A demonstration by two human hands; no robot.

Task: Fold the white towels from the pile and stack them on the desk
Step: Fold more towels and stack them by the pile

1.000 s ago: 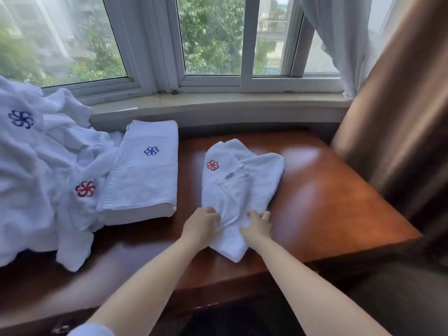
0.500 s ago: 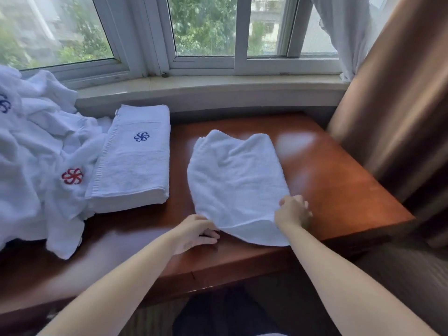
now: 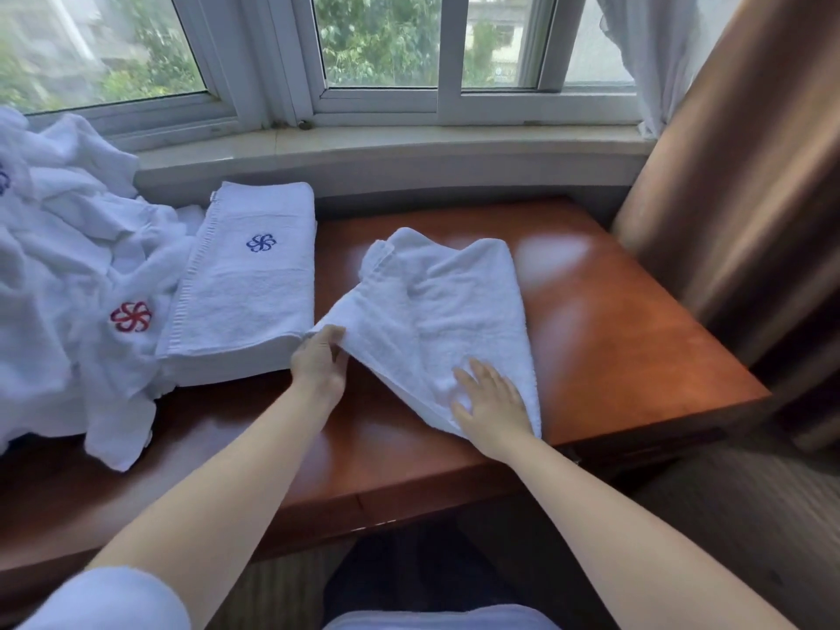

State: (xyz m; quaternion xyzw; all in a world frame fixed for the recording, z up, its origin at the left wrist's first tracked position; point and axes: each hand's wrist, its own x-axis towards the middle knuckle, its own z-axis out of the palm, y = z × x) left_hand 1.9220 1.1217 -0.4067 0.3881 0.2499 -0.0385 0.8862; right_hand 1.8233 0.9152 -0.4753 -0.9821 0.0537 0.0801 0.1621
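- One folded towel (image 3: 247,284), marked with a blue flower emblem, lies flat on the left half of the table (image 3: 636,338); judging by this, at least one towel is done and the stack has begun.
- A second white towel (image 3: 447,320) lies in the middle of the table, just right of the folded one, only partly folded, with loose, uneven layers at its far edge.
- The left hand (image 3: 318,363) pinches the left near corner of this towel, its fingers curled round the cloth and lifting that edge off the wood.
- The right hand (image 3: 488,400) lies flat on the near right part of the same towel, fingers straight and spread, pressing it down.
- The step in hand looks like bringing the left side over to the right to narrow the towel.
- The pile (image 3: 77,284) of unfolded white towels sits at the far left, one with a red emblem showing, one corner hanging over the near table edge; several seem left to fold.
- No container is in view; the towels rest straight on the table.
- Behind are a window sill (image 3: 409,143) and, at right, a brown curtain (image 3: 745,184).
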